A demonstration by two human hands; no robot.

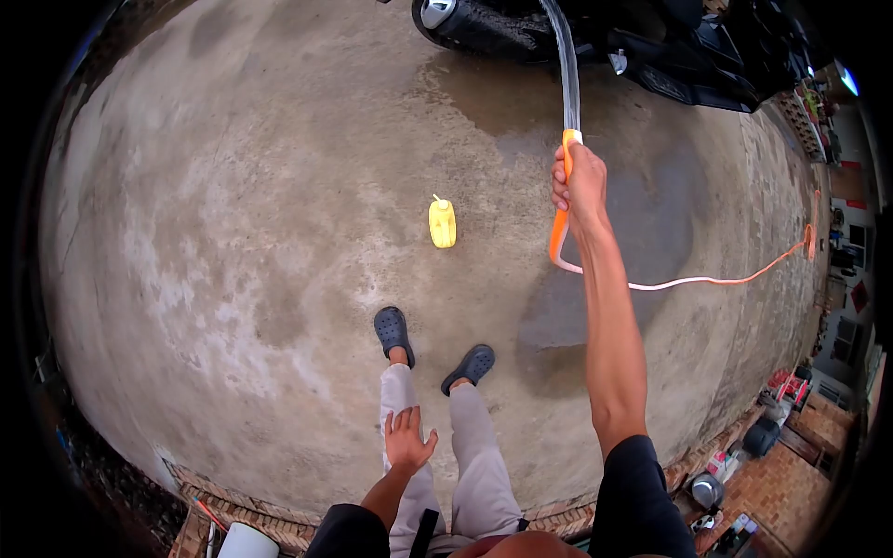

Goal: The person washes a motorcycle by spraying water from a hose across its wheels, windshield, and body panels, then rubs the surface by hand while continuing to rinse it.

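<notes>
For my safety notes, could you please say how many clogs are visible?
2: left-foot clog, toward the yellow jug; right-foot clog, farther back, nearer the orange hose in the right hand. Edge clutter may hide more.

The hose (558, 238), orange near its mouth, shoots a clear stream of water (571, 88) forward, bends sharply further back and trails rightward, whitish then orange.
</notes>
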